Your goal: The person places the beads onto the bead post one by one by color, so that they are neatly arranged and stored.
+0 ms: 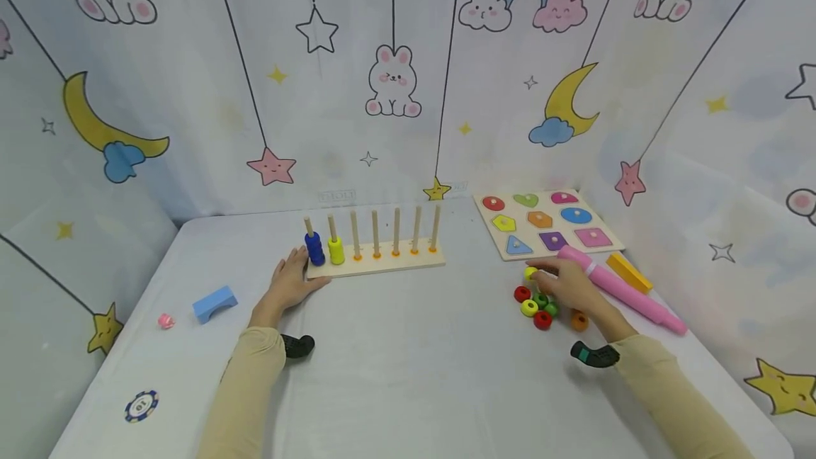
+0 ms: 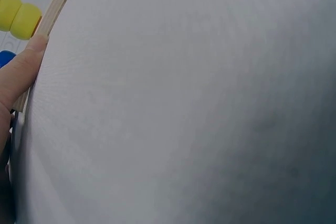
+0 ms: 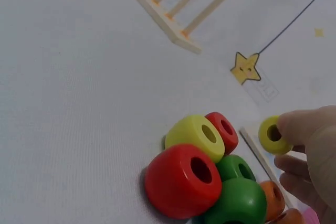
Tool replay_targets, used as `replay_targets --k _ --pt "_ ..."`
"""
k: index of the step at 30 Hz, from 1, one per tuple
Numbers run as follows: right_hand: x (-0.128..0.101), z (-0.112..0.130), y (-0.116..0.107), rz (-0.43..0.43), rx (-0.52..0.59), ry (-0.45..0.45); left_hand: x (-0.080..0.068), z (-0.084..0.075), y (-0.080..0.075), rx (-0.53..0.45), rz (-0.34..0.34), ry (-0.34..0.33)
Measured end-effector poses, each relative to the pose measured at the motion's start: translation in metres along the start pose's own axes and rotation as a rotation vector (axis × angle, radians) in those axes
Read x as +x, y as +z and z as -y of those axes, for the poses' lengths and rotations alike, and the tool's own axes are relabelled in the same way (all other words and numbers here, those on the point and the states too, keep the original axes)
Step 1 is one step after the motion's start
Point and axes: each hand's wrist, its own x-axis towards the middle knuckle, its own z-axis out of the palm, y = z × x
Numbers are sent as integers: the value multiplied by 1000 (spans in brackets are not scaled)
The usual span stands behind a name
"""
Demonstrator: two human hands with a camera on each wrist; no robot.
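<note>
The wooden peg board [image 1: 382, 265] stands at the table's back, with blue beads [image 1: 314, 248] on its leftmost peg and yellow beads [image 1: 336, 251] on the second; the other pegs are bare. My left hand [image 1: 292, 282] holds the board's left end, its thumb [image 2: 26, 66] against the front edge. My right hand [image 1: 564, 285] pinches a yellow bead [image 3: 265, 136] between thumb and finger, above a small pile. In that pile lie red beads [image 3: 181, 182], a loose yellow bead [image 3: 189, 137], green beads [image 3: 236, 200] and orange beads [image 1: 579, 321].
Behind the pile lies a shape puzzle board [image 1: 510, 241]. A pink stick [image 1: 627, 292] and an orange-yellow block [image 1: 629, 273] are to its right. On the left are a blue arch block [image 1: 214, 303], a small pink piece [image 1: 166, 321] and a poker chip [image 1: 142, 406].
</note>
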Motion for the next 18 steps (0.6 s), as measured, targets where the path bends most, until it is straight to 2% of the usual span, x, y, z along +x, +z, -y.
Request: replay_targets --k 6,8,15,18 --pt "11 12 2 -68 -8 -7 0 1 0 2 5 0" --pt "16 17 5 -80 21 -21 0 2 1 1 8 1" --pt "48 49 18 -150 176 -195 -1 3 3 3 -5 7" --pt "65 73 20 -190 253 -223 -1 1 2 1 -5 0"
